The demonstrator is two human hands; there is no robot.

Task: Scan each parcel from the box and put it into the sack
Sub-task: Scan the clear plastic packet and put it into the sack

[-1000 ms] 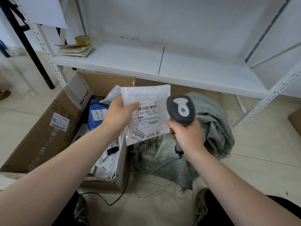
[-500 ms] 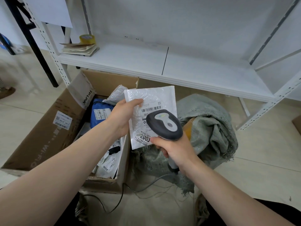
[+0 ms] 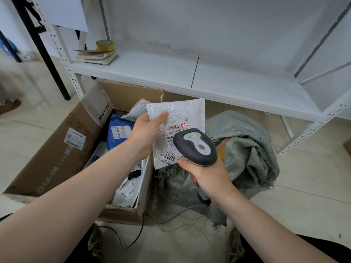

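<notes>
- Holding up a white plastic bubble-mailer parcel [image 3: 182,112] is the left hand [image 3: 146,133]: thumb on the front near the top-left corner, fingers out of sight behind, so it's grasping the parcel by its left edge.
- Parcel is upright, label side to camera, in the air above where box and sack meet. Label shows a barcode, "507-P802" txt and a big "2003" lower down.
- Right hand [image 3: 209,179] has its fingers [image 3: 193,180] clenched round the handle of a dark grey handheld barcode scanner [image 3: 195,147] w/ a light grey top panel.
- Scanner head overlaps the parcel's lower-right part in view; touching or not, can't tell.
- Red scan light [image 3: 184,124] sits on the right end of the barcode.
- Thin dark cable [image 3: 171,215] runs from the handle's base down over the floor, past the box's near corner.
- Open brown cardboard box [image 3: 57,154] on the floor at left, "TP-LINK" on one flap. Inside: a blue plastic parcel [image 3: 117,133] w/ white label, plus several white poly parcels [image 3: 127,190].
- Grey-green woven sack [image 3: 247,149] lies crumpled on the floor just right of the box, against its side. Something orange-brown shows in its folds.
- White metal shelf [image 3: 228,82] behind both. At its left end is a stack of worn papers [image 3: 96,56], w/ a yellow tape roll [image 3: 105,45] at the back of it.
- Pale tiled floor [image 3: 313,177] all round.
</notes>
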